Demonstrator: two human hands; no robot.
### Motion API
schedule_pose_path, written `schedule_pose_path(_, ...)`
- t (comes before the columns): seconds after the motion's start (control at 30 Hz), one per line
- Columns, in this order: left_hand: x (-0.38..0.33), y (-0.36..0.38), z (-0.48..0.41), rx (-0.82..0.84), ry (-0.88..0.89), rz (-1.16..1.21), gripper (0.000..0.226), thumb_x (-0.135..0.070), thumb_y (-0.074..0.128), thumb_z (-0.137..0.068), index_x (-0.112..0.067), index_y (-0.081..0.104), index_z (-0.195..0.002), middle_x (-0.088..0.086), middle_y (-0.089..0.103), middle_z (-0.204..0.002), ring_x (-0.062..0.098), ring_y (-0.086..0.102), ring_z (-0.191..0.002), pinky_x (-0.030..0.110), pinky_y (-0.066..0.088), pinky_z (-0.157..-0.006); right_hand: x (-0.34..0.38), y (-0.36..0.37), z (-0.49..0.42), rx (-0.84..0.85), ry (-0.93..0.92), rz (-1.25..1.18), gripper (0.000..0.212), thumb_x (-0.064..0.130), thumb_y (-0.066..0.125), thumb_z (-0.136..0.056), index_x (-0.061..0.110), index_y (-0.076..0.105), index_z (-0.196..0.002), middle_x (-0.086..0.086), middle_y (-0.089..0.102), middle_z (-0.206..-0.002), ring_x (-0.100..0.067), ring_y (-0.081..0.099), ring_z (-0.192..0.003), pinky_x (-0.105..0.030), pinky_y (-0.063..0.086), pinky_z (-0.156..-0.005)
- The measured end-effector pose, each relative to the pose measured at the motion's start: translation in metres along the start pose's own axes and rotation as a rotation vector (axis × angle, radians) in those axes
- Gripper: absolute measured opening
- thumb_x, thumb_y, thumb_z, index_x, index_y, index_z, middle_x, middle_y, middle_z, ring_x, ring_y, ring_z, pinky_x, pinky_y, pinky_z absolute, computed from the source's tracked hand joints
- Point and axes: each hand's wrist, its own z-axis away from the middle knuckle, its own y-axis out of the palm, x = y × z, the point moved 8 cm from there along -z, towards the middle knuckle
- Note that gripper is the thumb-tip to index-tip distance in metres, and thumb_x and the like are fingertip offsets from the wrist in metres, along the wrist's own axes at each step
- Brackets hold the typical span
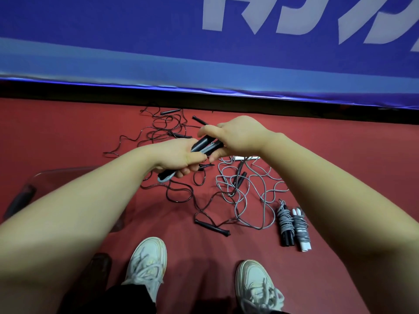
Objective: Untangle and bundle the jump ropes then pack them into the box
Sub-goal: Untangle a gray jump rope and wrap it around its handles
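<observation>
A blue banner (158, 41) with large white lettering spans the far side, and a red floor (68, 137) runs from it back to the person's feet. Both bare forearms reach forward over the floor and meet in the middle. The left hand (179, 159) is closed in a fist round the lower part of a pair of black jump rope handles (204, 142), with a pale grey end poking out below the fist. The right hand (235, 137) comes in from above, wrist bent, its fingers and thumb curled over the upper end of the same handles, so both hands grip them above the floor.

At the left a clear plastic box (45, 175) sits on the floor, largely hidden behind the left forearm, with a dark object inside that is too blurred to name. A tangled black rope (163, 130) sprawls beyond and below the hands, and a tangled grey rope (247, 191) lies just right of it, the 2 overlapping. 2 white sneakers (147, 264) stand at the near edge. At the right 2 wound bundles (286, 223) lie side by side, touching. A loose black handle (212, 227) lies near the grey loops, and a white handle (246, 158) shows just under the right wrist
</observation>
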Motion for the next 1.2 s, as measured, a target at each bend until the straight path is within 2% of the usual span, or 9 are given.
schedule_pose_path(0.1, 0.000, 0.004, 0.001, 0.043, -0.010, -0.046, 0.016, -0.032, 0.050, -0.096, -0.018, 0.045, -0.091, -0.002, 0.048, -0.063, 0.006, 0.038, -0.044, 0.021, 0.036, -0.045, 0.002, 0.001, 0.002, 0.031, -0.070, 0.036, 0.062, 0.063, 0.039, -0.086, 0.033, 0.035, -0.140, -0.001, 0.060, -0.114, -0.025, 0.058, -0.094, -0.028, 0.031, -0.063)
schedule_pose_path(0.2, 0.001, 0.008, 0.002, 0.107, -0.016, -0.021, 0.009, -0.018, 0.051, -0.096, -0.014, 0.044, -0.092, 0.001, 0.045, -0.065, 0.007, 0.037, -0.043, 0.021, 0.034, -0.044, 0.001, 0.005, -0.001, 0.038, -0.062, 0.016, 0.061, 0.062, 0.036, -0.088, 0.033, 0.035, -0.141, 0.000, 0.059, -0.118, -0.025, 0.058, -0.097, -0.029, 0.034, -0.064)
schedule_pose_path(0.33, 0.003, 0.007, 0.007, 0.195, -0.026, 0.165, 0.014, -0.007, 0.054, -0.094, -0.011, 0.044, -0.085, -0.002, 0.040, -0.055, 0.005, 0.030, -0.041, 0.017, 0.029, -0.040, 0.002, 0.001, 0.001, 0.002, -0.070, -0.043, 0.074, 0.063, 0.052, -0.080, 0.024, 0.037, -0.140, -0.001, 0.055, -0.125, -0.029, 0.060, -0.094, -0.032, 0.038, -0.066)
schedule_pose_path(0.47, 0.007, 0.008, 0.009, 0.240, -0.070, 0.205, 0.015, -0.005, 0.055, -0.094, -0.010, 0.040, -0.090, -0.006, 0.038, -0.047, 0.004, 0.029, -0.039, 0.015, 0.028, -0.039, 0.019, -0.009, 0.001, -0.188, -0.160, 0.083, 0.039, 0.030, 0.072, -0.072, 0.006, 0.060, -0.101, -0.011, 0.060, -0.083, -0.030, 0.056, -0.050, -0.025, 0.022, -0.044)
schedule_pose_path(0.57, 0.010, 0.012, 0.007, 0.271, -0.098, 0.260, 0.016, -0.006, 0.057, -0.092, -0.009, 0.043, -0.086, -0.003, 0.039, -0.052, 0.005, 0.032, -0.041, 0.016, 0.029, -0.040, 0.019, -0.003, -0.002, -0.262, -0.066, 0.091, 0.033, 0.015, 0.081, -0.053, 0.007, 0.058, -0.075, -0.006, 0.055, -0.058, -0.024, 0.044, -0.033, -0.011, 0.008, -0.043)
schedule_pose_path(0.77, 0.025, 0.019, 0.016, 0.298, -0.191, 0.248, 0.033, -0.022, 0.054, -0.094, -0.015, 0.044, -0.063, -0.003, 0.041, -0.049, 0.007, 0.040, -0.040, 0.016, 0.033, -0.038, -0.005, 0.007, 0.002, -0.174, 0.080, 0.059, 0.023, 0.020, 0.059, -0.087, 0.005, 0.053, -0.102, -0.013, 0.058, -0.083, -0.033, 0.054, -0.060, -0.026, 0.020, -0.043)
schedule_pose_path(0.93, 0.022, 0.020, 0.009, 0.250, -0.165, 0.309, 0.014, -0.021, 0.061, -0.091, -0.016, 0.048, -0.090, 0.001, 0.049, -0.064, 0.011, 0.051, -0.051, 0.020, 0.042, -0.043, -0.010, 0.016, 0.005, -0.151, 0.118, 0.037, 0.021, 0.021, 0.056, -0.088, 0.005, 0.054, -0.101, -0.014, 0.058, -0.079, -0.036, 0.057, -0.062, -0.025, 0.016, -0.043)
schedule_pose_path(1.03, 0.019, 0.014, 0.001, 0.139, -0.116, 0.164, 0.023, -0.013, 0.068, -0.086, -0.014, 0.049, -0.101, 0.006, 0.060, -0.076, 0.016, 0.062, -0.062, 0.028, 0.053, -0.057, -0.010, 0.015, 0.007, -0.154, 0.115, 0.043, 0.019, 0.018, 0.062, -0.085, 0.004, 0.056, -0.096, -0.014, 0.058, -0.073, -0.035, 0.055, -0.055, -0.023, 0.016, -0.043)
schedule_pose_path(1.2, 0.005, 0.007, -0.003, -0.039, 0.064, -0.124, 0.019, -0.023, 0.063, -0.091, -0.015, 0.046, -0.096, 0.003, 0.057, -0.067, 0.009, 0.054, -0.046, 0.022, 0.045, -0.045, -0.016, 0.019, 0.010, -0.130, 0.160, 0.051, 0.020, 0.012, 0.068, -0.079, 0.002, 0.055, -0.091, -0.014, 0.056, -0.065, -0.028, 0.043, -0.045, -0.020, 0.010, -0.043)
